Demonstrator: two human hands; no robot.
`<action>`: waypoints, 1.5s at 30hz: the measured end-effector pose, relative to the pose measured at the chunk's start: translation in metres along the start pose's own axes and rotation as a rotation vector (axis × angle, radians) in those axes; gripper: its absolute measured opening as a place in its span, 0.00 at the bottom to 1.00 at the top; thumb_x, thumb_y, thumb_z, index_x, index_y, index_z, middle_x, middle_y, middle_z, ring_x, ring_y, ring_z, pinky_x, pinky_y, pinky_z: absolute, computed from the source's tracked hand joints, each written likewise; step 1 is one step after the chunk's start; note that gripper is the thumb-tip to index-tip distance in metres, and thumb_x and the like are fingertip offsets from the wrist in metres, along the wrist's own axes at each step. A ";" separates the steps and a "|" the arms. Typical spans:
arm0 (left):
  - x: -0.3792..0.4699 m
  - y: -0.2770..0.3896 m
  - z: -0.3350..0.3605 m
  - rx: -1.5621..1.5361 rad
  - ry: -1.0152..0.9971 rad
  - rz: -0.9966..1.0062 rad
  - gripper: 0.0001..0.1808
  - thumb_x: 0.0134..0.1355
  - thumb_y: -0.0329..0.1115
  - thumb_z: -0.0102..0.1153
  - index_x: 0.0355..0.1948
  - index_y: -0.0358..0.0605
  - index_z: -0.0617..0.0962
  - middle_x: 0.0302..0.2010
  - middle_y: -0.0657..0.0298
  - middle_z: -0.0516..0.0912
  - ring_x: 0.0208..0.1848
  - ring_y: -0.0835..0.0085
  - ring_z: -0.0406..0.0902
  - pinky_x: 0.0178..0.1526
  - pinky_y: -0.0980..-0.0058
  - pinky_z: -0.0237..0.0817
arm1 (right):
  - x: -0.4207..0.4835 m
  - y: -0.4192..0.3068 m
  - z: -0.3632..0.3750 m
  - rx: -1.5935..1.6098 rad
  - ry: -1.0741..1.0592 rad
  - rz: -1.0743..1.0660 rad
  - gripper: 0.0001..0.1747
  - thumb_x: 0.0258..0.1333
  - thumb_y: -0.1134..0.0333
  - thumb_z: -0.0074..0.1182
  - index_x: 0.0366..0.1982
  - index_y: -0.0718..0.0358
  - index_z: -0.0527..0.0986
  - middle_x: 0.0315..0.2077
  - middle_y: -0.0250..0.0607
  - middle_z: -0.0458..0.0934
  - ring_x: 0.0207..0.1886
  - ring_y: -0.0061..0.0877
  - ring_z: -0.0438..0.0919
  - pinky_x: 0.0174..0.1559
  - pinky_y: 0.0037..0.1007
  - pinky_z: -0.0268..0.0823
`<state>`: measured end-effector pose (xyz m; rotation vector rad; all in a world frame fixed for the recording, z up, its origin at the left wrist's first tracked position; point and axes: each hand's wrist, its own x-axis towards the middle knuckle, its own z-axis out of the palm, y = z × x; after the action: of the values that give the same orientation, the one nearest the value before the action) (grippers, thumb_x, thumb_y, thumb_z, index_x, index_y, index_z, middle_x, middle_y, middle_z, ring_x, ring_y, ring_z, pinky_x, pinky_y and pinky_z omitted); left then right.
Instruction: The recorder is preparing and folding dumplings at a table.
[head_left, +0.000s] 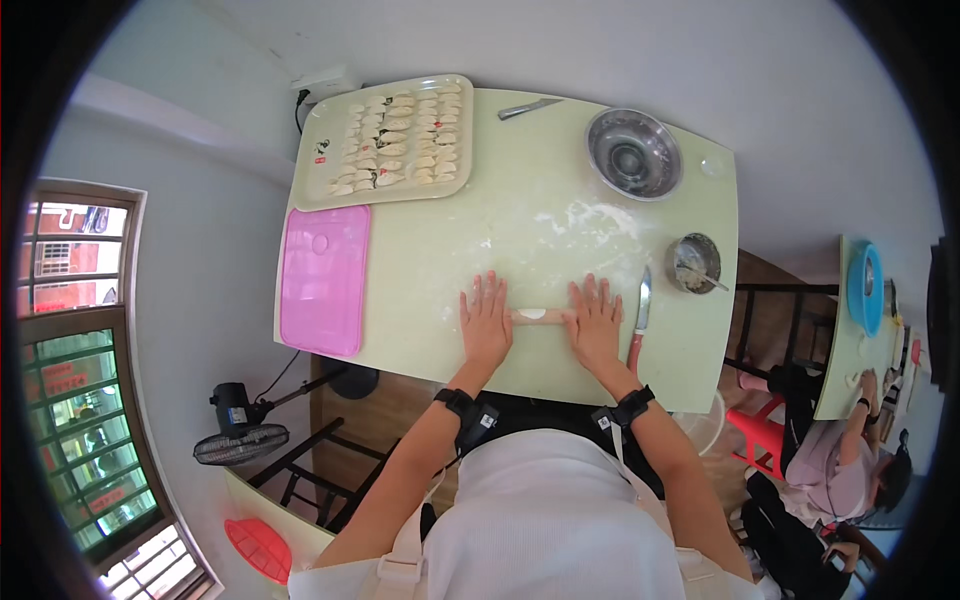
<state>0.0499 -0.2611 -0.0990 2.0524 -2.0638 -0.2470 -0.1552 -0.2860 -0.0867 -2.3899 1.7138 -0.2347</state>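
Note:
Both of my hands lie flat, fingers spread, on a wooden rolling pin (551, 317) near the front of the pale green table. My left hand (487, 321) covers the pin's left end and my right hand (596, 322) its right end. Between them a small white piece of dough (533, 314) shows at the pin; whether it is under or stuck to the pin I cannot tell. Flour (592, 223) is smeared beyond my hands. To the right of my right hand lies a knife with a red handle (635, 352), its blade pointing away from me.
A tray (315, 180) of dumplings stands back left, above a pink plastic lid (324, 285). Along the back are another knife (529, 109) and a metal bowl (634, 154). A smaller bowl (696, 263) with filling and a spoon stands right. Other people sit far right; a fan (241, 442) stands left.

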 end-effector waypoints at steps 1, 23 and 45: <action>0.000 0.001 -0.002 0.030 -0.008 0.002 0.28 0.61 0.34 0.39 0.64 0.45 0.60 0.69 0.55 0.51 0.71 0.59 0.45 0.68 0.53 0.35 | 0.005 0.000 -0.002 -0.015 0.023 -0.005 0.31 0.58 0.53 0.44 0.62 0.55 0.60 0.65 0.47 0.50 0.69 0.43 0.45 0.65 0.54 0.36; 0.009 -0.001 0.003 0.048 -0.003 0.023 0.27 0.64 0.39 0.38 0.64 0.44 0.60 0.69 0.58 0.52 0.71 0.61 0.44 0.69 0.54 0.33 | 0.015 -0.003 0.001 -0.032 0.031 0.044 0.30 0.60 0.56 0.40 0.63 0.54 0.57 0.66 0.48 0.48 0.69 0.44 0.44 0.63 0.60 0.31; -0.007 0.012 0.000 -0.450 0.108 0.249 0.21 0.50 0.32 0.62 0.47 0.46 0.74 0.50 0.59 0.75 0.54 0.58 0.69 0.55 0.61 0.59 | 0.006 0.001 0.014 0.019 0.040 0.078 0.28 0.59 0.54 0.41 0.60 0.54 0.63 0.64 0.52 0.50 0.68 0.45 0.47 0.64 0.57 0.34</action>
<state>0.0381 -0.2535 -0.0959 1.5004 -1.9537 -0.4932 -0.1509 -0.2913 -0.1005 -2.3141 1.8099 -0.2885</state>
